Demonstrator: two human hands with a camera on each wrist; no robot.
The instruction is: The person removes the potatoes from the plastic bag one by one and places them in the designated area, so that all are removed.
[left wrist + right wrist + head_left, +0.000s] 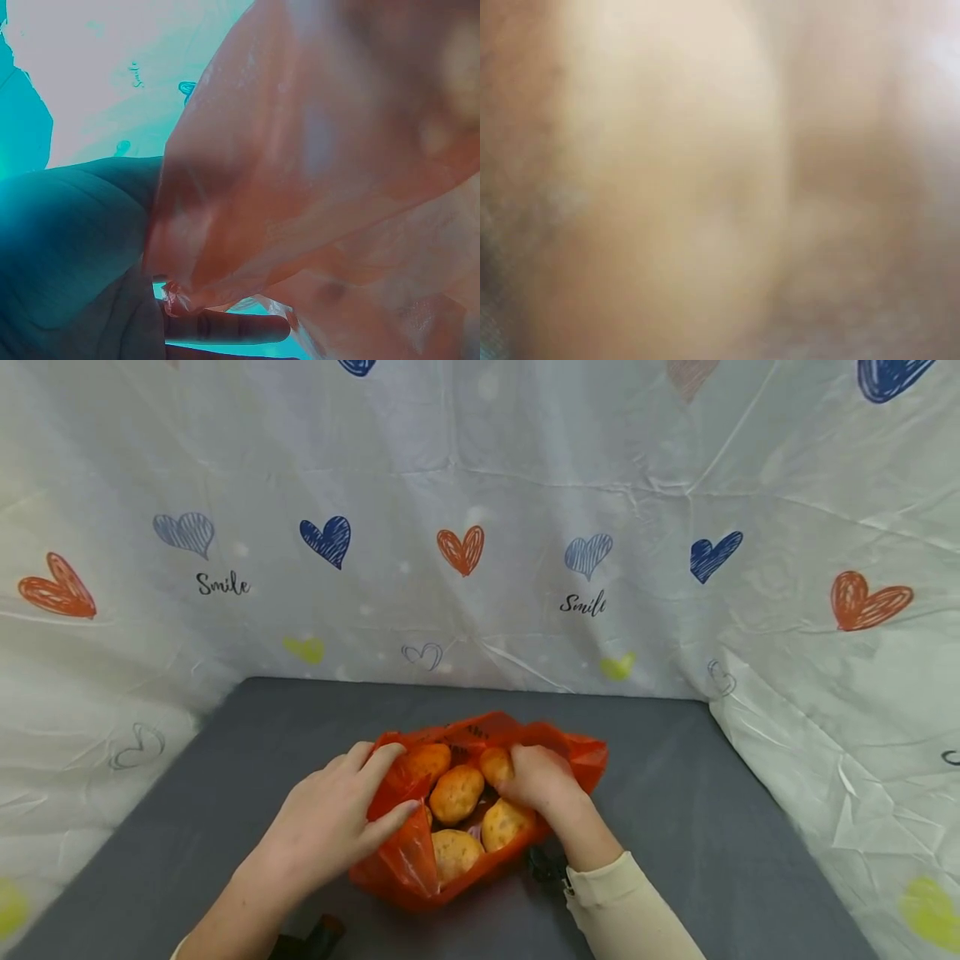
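Yellowish potato [493,766] seems held in the curled right hand [542,778].

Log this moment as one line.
left hand: touches red bag | right hand: grips potato inside bag | red bag: open, on grey table | other potatoes: in bag

1. Plastic bag [401,887] on the table [675,793].
2. Potatoes [457,794] inside the bag.
3. Left hand [326,818] at its left side.
4. Right hand [538,777] in its right part.
5. Sheet [517,452] behind the table.

"Smile" [223,583] twice on the white sheet [525,447]
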